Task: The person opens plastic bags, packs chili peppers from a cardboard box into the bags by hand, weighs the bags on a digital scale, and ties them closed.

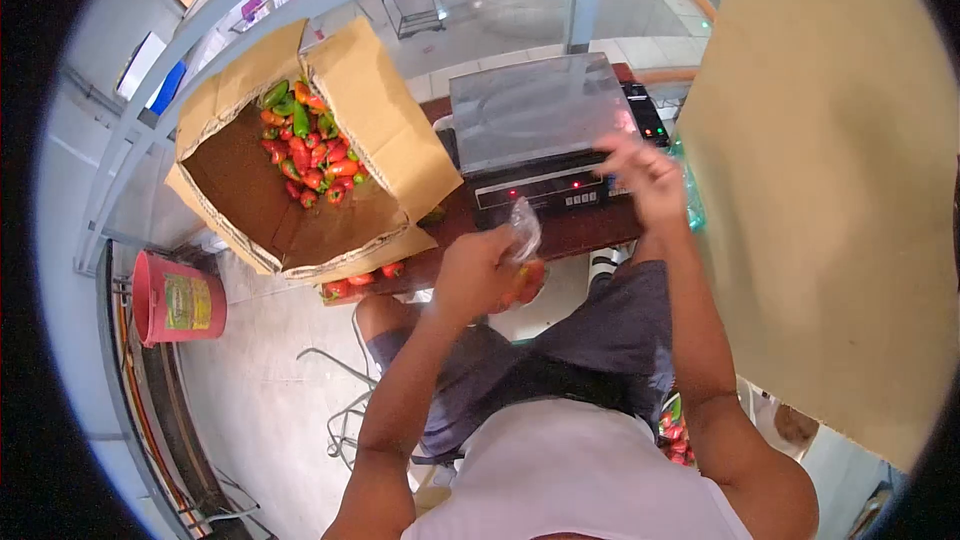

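My left hand (474,272) is closed on the gathered neck of a clear plastic bag (525,228), above my lap. Red and orange peppers (524,282) show through the bag's lower part. Raised and smeared by motion, my right hand (648,175) is at the right front corner of a black machine with a flat, pale top (540,112). Its fingers look loosely apart, and I see nothing held in them. To the left, an open cardboard box (400,120) contains red, orange and green peppers (312,152).
Loose red peppers (362,280) lie below the box, at the edge of the dark red table (455,245). A large cardboard sheet (825,170) stands close on the right. On the floor at left are a pink bucket (180,298) and a cable (345,370). More peppers (677,432) show beside my right hip.
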Available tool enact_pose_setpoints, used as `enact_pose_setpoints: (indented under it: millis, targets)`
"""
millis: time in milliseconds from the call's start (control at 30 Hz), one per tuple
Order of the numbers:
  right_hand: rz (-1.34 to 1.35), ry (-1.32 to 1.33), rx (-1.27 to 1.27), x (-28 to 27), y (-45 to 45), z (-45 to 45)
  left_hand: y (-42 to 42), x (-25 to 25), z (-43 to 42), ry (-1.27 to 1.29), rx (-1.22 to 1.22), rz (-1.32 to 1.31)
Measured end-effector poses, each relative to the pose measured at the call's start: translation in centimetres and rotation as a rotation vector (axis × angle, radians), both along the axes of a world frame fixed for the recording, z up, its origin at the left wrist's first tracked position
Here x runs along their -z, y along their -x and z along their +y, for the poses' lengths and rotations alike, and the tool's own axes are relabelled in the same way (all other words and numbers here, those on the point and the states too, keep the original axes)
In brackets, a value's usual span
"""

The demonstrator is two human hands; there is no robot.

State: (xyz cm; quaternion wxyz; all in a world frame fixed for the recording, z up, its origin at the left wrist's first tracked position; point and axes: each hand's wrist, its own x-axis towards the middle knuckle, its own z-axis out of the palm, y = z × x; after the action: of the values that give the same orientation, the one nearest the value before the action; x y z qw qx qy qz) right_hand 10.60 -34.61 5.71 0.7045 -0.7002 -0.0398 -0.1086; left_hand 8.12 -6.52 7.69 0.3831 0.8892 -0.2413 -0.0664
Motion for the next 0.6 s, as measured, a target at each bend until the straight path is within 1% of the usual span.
enact_pose_setpoints:
  millis: [33, 67, 100, 167, 200, 300, 367, 433, 467, 500, 567, 600]
  targets:
    - [-0.048, 0.095, 0.258, 2.8, -2.2, -3.5, 0.3, 0.0, 0.4, 0.117, 0.021, 0.051]
    - [0.058, 0.344, 0.424, 5.1, -4.1, -7.2, 0.8, -0.1, 0.7, 0.232, 0.043, 0.105]
    - [0.215, 0.627, 0.495, 9.2, -6.2, -10.9, 1.5, -1.2, 0.7, 0.219, 0.006, 0.171]
    - [0.236, 0.967, 0.545, 17.1, -9.2, -16.3, 2.1, -0.1, 1.4, 0.186, -0.021, 0.072]
    - [0.242, 1.137, 0.565, 19.0, -10.1, -17.7, 2.4, 0.3, 1.7, 0.168, -0.038, 0.022]
    - [0.475, 1.209, 0.416, 19.8, -11.5, -18.1, 3.5, -0.9, 2.3, 0.14, -0.114, 0.115]
    - [0.515, 1.122, 0.393, 20.3, -12.2, -18.3, 4.0, -1.4, 2.6, 0.154, -0.135, 0.151]
    - [0.58, 1.054, 0.389, 19.1, -12.3, -17.0, 4.3, -1.3, 3.0, 0.167, -0.168, 0.201]
    - [0.626, 1.031, 0.403, 16.5, -11.6, -15.4, 4.6, -1.2, 3.0, 0.175, -0.185, 0.232]
    - [0.673, 1.009, 0.42, 15.1, -11.2, -14.4, 4.7, -1.0, 3.1, 0.185, -0.201, 0.262]
    - [0.533, 1.065, 0.484, 19.0, -12.1, -16.1, 4.5, -0.5, 3.4, 0.136, -0.196, 0.26]
    - [0.462, 1.091, 0.518, 19.2, -12.0, -16.1, 4.5, -0.3, 3.4, 0.112, -0.19, 0.259]
